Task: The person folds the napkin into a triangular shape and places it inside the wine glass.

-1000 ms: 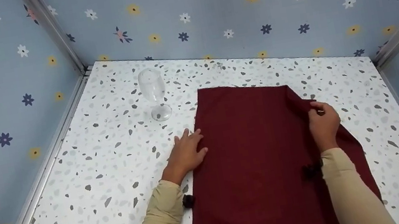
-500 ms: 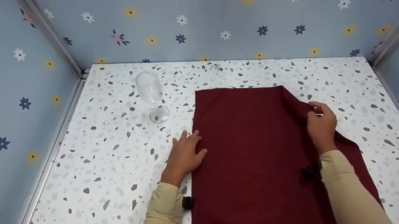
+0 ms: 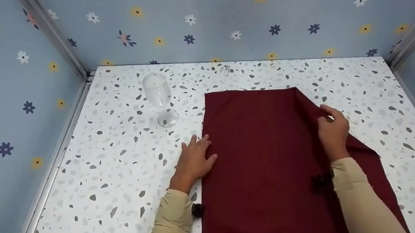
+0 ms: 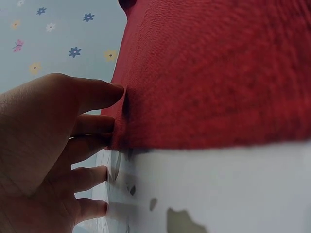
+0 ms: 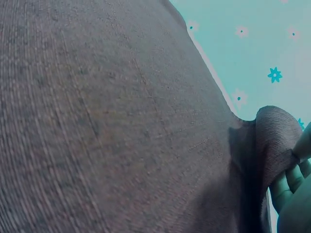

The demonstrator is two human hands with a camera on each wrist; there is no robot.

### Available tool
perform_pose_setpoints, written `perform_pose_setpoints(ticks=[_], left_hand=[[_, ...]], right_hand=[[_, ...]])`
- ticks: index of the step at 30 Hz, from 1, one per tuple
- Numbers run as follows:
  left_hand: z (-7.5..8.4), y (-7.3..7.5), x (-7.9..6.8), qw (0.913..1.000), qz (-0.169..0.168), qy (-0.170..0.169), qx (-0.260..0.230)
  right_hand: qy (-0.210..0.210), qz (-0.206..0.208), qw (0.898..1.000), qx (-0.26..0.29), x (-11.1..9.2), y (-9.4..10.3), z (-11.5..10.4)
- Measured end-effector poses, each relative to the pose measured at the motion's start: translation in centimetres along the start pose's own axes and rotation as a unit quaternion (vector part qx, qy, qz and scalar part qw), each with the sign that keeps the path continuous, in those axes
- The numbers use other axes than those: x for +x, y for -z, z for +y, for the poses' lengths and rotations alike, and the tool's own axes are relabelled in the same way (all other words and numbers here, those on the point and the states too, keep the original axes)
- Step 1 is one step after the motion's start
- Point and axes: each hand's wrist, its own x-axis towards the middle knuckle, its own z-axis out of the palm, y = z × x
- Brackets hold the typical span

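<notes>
A dark red cloth point(image 3: 261, 158) lies spread on the speckled table, its right side lifted into a fold. My left hand point(image 3: 194, 161) rests at its left edge with fingers spread; in the left wrist view the thumb and nearer fingertips touch the cloth's edge point(image 4: 160, 131) while the other fingertips rest on the table. My right hand point(image 3: 334, 131) pinches the raised right edge between thumb and fingers. In the right wrist view that bunched fold point(image 5: 277, 141) stands up beside the fingers, and the cloth fills most of the picture.
A clear stemmed glass point(image 3: 160, 99) stands behind and left of the cloth. The white speckled table point(image 3: 115, 170) is bounded by blue flower-patterned panels point(image 3: 232, 11) at the back and both sides, with metal corner posts point(image 3: 55, 36).
My right hand has moved slightly left with the cloth's raised right edge, drawing it a little inward. The left hand stays at the left edge.
</notes>
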Motion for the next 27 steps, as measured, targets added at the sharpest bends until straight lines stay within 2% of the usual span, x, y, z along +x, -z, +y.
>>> perform_pose_setpoints(ticks=[11, 17, 23, 27], left_hand=[[0.0, 0.0, -0.2, 0.9999, 0.010, -0.004, -0.003], [-0.1, -0.2, -0.4, 1.0000, 0.008, 0.000, -0.001], [-0.1, -0.1, -0.2, 0.9999, 0.010, -0.006, -0.003], [0.0, 0.0, -0.1, 0.9999, 0.011, -0.012, -0.002]], right_hand=[[-0.012, -0.001, 1.000, 0.020, -0.7, -0.3, 0.1], [-0.009, -0.016, 0.999, 0.026, -1.6, -0.6, 0.0], [0.007, -0.010, 1.000, 0.014, -2.2, -0.9, 0.0], [-0.006, -0.024, 0.999, 0.033, -2.8, -1.1, -0.4]])
